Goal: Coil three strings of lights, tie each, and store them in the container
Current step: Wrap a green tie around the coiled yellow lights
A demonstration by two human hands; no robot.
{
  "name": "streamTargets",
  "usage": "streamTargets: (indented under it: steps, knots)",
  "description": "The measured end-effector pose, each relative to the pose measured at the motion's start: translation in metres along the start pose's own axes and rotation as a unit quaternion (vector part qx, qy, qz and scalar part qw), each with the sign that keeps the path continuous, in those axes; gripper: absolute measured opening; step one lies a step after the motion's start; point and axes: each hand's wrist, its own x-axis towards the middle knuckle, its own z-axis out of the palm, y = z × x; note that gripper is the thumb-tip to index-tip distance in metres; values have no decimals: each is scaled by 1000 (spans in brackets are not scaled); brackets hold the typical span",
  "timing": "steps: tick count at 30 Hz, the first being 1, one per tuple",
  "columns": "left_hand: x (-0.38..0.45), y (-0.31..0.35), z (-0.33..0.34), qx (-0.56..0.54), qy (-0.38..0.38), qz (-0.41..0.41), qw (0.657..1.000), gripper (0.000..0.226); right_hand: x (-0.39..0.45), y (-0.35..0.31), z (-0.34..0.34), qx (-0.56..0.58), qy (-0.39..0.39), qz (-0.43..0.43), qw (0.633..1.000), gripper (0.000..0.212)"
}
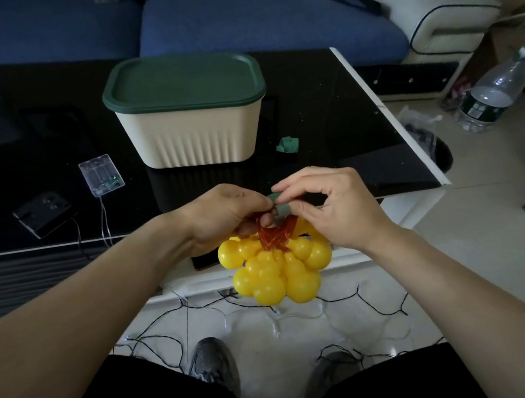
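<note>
Frame centre: left hand [222, 214] grips coiled yellow ball lights [274, 266] steady; right hand [328, 203] pinches green tie [280, 204], wrapping red wires [274, 236].

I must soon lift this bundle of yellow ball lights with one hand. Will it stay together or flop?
The yellow ball lights probably hang floppy: the balls dangle below the gathered red wire. They look hollow, so likely light. Until the green tie is closed, loops may slip free.
</note>
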Motion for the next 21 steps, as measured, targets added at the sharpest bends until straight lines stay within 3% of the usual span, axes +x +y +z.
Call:
streamTargets:
  steps: [7,12,18,21]
  knots:
    - [3,0,1,22,-4,-33,999,41,-2,2,3,-11,7,19,1000,9]
    - [4,-2,4,-3,-11,-41,999,34,-2,1,8,-21,-1,48,999,12]
    - [5,3,4,53,5,-13,998,31,-5,-1,15,73,0,159,985,13]
    - [8,2,2,69,15,5,998,32,-2,-2,16,137,21,252,958,14]
